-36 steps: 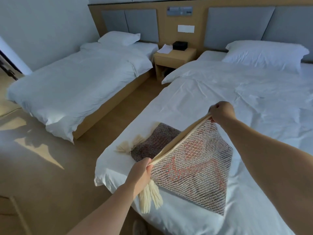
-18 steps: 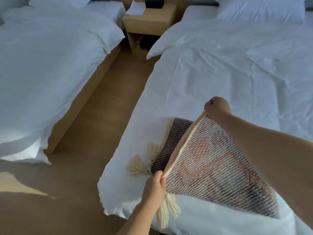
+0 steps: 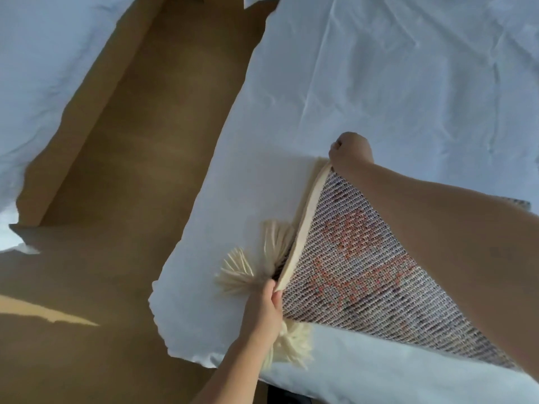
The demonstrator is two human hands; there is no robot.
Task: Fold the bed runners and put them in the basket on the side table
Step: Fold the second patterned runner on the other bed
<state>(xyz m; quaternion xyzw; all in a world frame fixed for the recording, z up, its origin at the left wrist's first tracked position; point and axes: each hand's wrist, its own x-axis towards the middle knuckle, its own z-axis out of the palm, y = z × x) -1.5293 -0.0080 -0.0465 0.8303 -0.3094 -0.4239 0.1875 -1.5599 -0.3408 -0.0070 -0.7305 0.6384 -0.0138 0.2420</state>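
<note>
Left hand (image 3: 264, 309) and right hand (image 3: 350, 150) are both pinching the bed runner (image 3: 358, 275) edge over the bed (image 3: 408, 83) — matching the corners squarely while lowering should be keeping the fold flat.

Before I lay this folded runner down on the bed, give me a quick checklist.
1. Near corner of the bed runner gripped by left hand: ok.
2. Far corner gripped by right hand: ok.
3. Its cream edge straight between the hands: ok.
4. No loose tassels: not ok, one bunch splays on the bed, another hangs below the left hand.
5. The basket in sight: cannot tell, out of view.
</note>
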